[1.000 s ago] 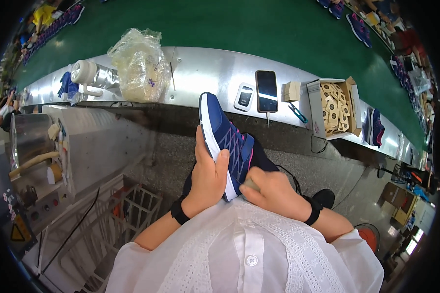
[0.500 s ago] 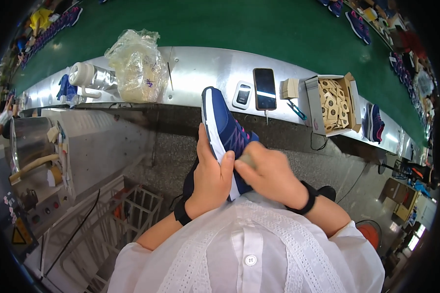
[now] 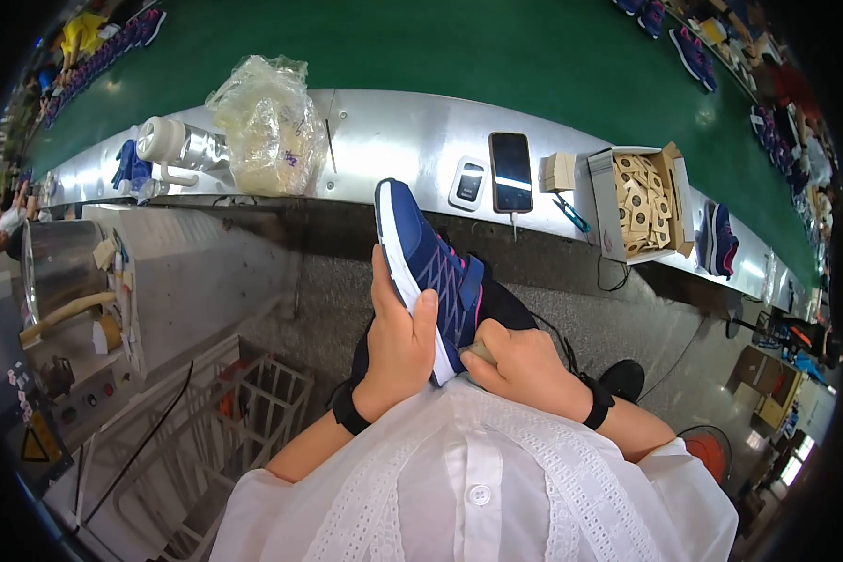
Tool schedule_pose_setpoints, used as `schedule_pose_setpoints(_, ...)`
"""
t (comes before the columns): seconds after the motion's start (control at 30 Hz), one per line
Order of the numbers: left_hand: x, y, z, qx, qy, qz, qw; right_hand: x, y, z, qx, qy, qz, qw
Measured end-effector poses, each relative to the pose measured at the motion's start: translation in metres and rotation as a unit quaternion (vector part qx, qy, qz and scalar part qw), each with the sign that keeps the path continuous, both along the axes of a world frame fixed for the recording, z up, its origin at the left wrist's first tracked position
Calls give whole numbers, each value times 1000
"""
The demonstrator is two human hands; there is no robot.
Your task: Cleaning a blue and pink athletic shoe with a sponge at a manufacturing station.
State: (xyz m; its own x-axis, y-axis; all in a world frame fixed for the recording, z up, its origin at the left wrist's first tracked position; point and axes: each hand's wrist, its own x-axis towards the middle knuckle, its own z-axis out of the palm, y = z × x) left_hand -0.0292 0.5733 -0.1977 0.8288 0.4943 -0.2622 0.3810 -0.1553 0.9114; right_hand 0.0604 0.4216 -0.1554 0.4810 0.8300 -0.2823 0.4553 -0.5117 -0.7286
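My left hand (image 3: 399, 345) grips a navy blue sneaker (image 3: 431, 258) by its white sole, thumb along the sole edge. Its toe points up and slightly left; the sneaker has pink trim and a strap across the opening. My right hand (image 3: 525, 367) is closed, pinching a small greyish lump (image 3: 479, 356) against or close beside the sneaker's heel. Most of the lump is hidden by the fingers, so I cannot tell its kind.
Along the metal ledge stand a white-lidded bottle (image 3: 183, 148), a plastic bag (image 3: 273, 136), a white device (image 3: 467, 184), a phone (image 3: 510, 171), snips (image 3: 571, 213) and a box of tags (image 3: 601, 206). Another sneaker (image 3: 719, 242) lies right. Beyond runs a green conveyor belt (image 3: 421, 47).
My right hand has slid down along the sneaker from its middle to the heel with the greyish lump. The sneaker's toe has shifted slightly left and down in my left hand.
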Motion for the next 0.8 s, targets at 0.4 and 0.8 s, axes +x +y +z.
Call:
schedule_pose_setpoints(0.4,7,3,5,-47,-1,7,999,20,30,-15,124,-75,-51,988)
schedule_pose_setpoints(0.8,2,2,-3,-13,1,-14,1000,10,31,-23,99,-24,-111,989)
